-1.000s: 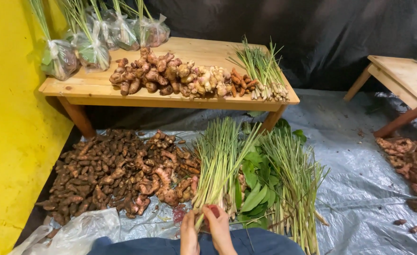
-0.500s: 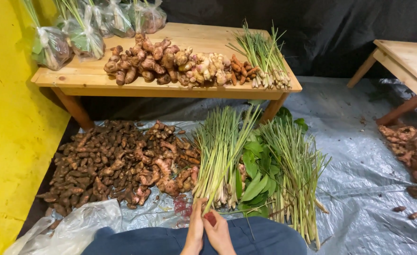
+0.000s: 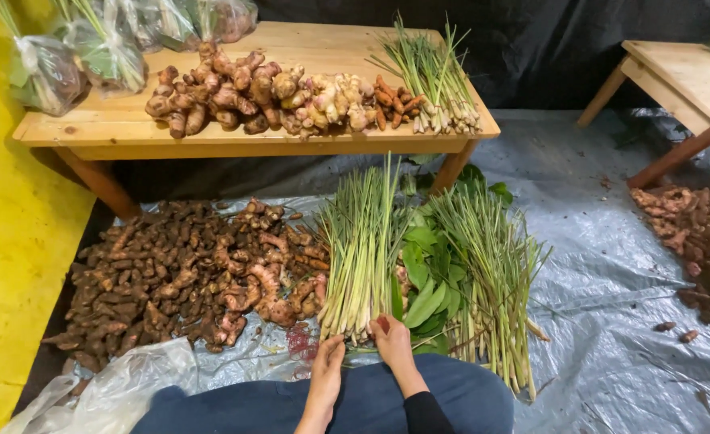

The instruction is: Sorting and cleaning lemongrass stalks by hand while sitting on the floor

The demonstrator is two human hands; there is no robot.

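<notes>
Two hands: both at the butt end of the lemongrass bundle (image 3: 361,249) on the grey tarp (image 3: 612,281), just in front of the person's lap.
Left hand (image 3: 327,358): fingers curled narrow, touching the stalk ends; can't tell if it grips anything.
Right hand (image 3: 393,337): fingers pinched near the stalk ends, a small red bit at the fingertips; grip unclear.
Progress: looks early to mid. One finished lot of lemongrass on table (image 3: 435,76) lies beside ginger-like roots (image 3: 267,92); floor bundle plus second lemongrass pile (image 3: 491,273) seem not yet handled.
Left to do: judging by volume, most floor stock remains.
Around: big heap of brown rhizomes (image 3: 178,277) left of the bundle, green leaves (image 3: 431,273) between the two grass piles, red mesh scrap (image 3: 300,341) near left hand.
Further off: bagged greens (image 3: 98,52) at table's back left, second root heap (image 3: 692,241) at right, another table (image 3: 692,76).
Obstruction: leaves and rhizomes crowd the bundle on both sides; nothing covers the stalk ends.
</notes>
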